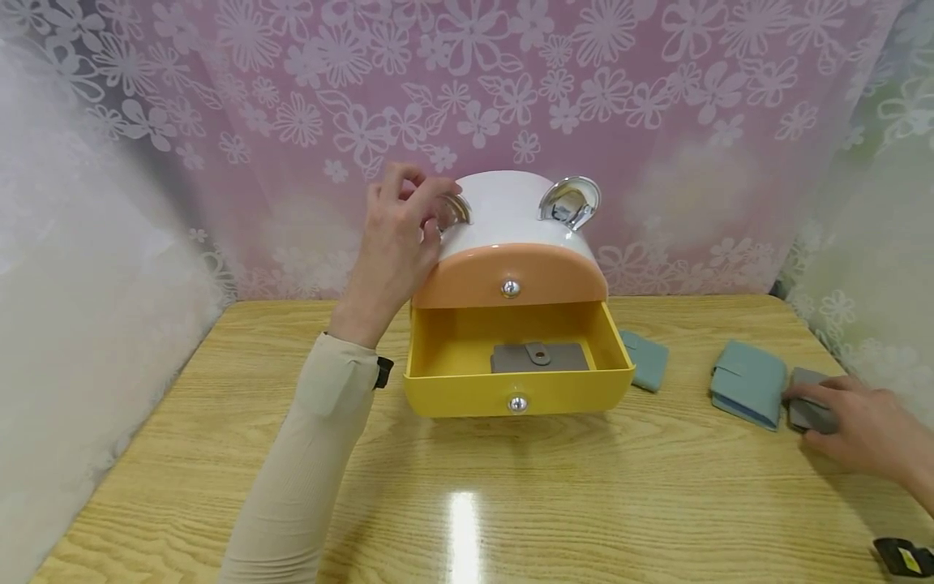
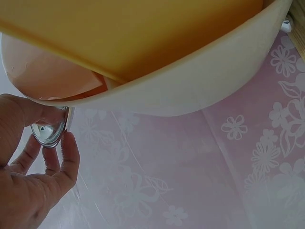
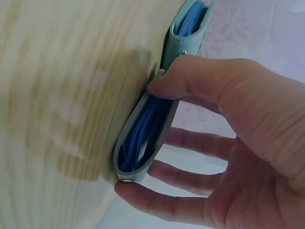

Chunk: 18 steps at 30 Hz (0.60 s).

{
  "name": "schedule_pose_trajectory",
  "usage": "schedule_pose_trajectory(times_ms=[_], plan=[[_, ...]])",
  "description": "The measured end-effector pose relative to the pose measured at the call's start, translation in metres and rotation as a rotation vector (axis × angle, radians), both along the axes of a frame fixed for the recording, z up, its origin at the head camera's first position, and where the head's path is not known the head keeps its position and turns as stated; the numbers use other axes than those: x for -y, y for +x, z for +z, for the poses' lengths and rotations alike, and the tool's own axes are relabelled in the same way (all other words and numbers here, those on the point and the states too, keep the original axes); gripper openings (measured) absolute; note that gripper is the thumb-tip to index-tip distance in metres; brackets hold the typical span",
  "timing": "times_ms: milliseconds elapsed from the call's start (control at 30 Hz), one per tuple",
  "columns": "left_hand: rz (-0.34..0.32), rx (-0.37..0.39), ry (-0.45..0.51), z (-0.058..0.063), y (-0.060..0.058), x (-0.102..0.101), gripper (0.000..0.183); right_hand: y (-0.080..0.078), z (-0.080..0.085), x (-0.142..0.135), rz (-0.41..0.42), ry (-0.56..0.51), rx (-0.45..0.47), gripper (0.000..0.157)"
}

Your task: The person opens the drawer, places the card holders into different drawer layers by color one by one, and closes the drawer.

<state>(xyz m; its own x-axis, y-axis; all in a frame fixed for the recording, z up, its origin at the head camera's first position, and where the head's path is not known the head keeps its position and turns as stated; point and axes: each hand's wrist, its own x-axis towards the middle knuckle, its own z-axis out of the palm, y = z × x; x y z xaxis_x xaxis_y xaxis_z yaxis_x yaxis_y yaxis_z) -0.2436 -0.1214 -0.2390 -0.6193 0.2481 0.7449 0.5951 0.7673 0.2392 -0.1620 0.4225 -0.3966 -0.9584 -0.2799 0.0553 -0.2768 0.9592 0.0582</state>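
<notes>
My left hand (image 1: 397,235) grips the left silver ear (image 1: 456,209) of a white, rounded two-drawer box (image 1: 505,199), thumb and fingers about it; the left wrist view shows this ear (image 2: 47,134) between them. The yellow lower drawer (image 1: 445,395) is pulled out, and a grey snap-tab wallet (image 1: 565,357) lies inside. Above it, the orange drawer (image 1: 474,276) is closed. At the far right, my right hand (image 1: 868,422) holds another grey wallet (image 1: 808,412) between thumb and fingers at the tabletop. Blue inner sleeves (image 3: 138,138) show in its open side.
A light blue-green wallet (image 1: 750,377) lies just left of the right hand. A second blue-green one (image 1: 645,361) is beside the drawer's right side, partly hidden by it. Flowered curtains (image 1: 474,97) hang behind the wooden table (image 1: 584,503).
</notes>
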Motion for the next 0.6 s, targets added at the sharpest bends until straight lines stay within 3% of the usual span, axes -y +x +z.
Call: schedule_pose_trajectory(times_ms=[233, 367, 533, 600], plan=[[0.000, 0.004, -0.005, 0.0000, 0.0004, 0.0007, 0.033, 0.0031, -0.0043, 0.0001, 0.095, -0.048, -0.063, 0.036], [-0.003, -0.004, -0.007, -0.0001, 0.0001, 0.0008, 0.033, 0.0050, -0.0029, 0.0033, 0.075, -0.092, -0.055, 0.035], [-0.007, -0.009, -0.004, -0.0007, -0.0003, 0.0008, 0.032, 0.0091, -0.0007, 0.0085, 0.024, -0.143, -0.079, 0.052], [-0.004, -0.008, -0.003, -0.0010, -0.0005, 0.0009, 0.032, 0.0096, -0.0016, 0.0090, 0.026, -0.160, -0.139, 0.063]])
